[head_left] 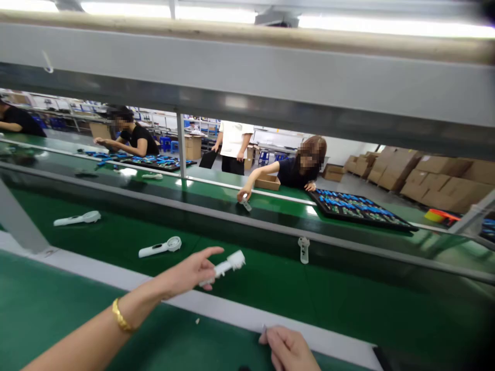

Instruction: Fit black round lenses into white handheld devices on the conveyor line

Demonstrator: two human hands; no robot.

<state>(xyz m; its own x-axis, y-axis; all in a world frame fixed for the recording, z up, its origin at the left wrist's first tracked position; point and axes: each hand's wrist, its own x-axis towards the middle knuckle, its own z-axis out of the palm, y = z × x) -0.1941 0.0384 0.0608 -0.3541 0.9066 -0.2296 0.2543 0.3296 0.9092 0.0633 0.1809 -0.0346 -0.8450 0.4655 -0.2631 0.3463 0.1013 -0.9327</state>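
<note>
- The white plastic handle [231, 263] with the blocky head is on the dark green belt [348, 293], just beyond the light rim of the bench [38, 293], at the fingers of the person's left hand [189, 274]
- Its long axis runs away and to the right, roughly in line with the left forearm; the head points outward and the narrow end comes back under the fingers, so the handle lies to the right of the left palm
- The left hand is clearly the nearer one; its index finger is stretched out over the handle while the other fingers bend beside the narrow end, and I cannot tell whether this grip has closed on it
- The right hand [289, 348] is at the bench rim, well apart from the handle, fingers drawn together by a small pale sliver [264, 327]; whether that grip pinches it is unclear
- Two ring-headed white handles [160, 247] lie on the belt to the left, and a translucent handle piece [304, 251] to the right
- Across the belt, a black tray [402, 226] holds rows of blue and green parts [348, 198], beside a co-worker [292, 172]
- A shallow cardboard box [269, 184] stands by that co-worker's arm, its contents out of sight
</note>
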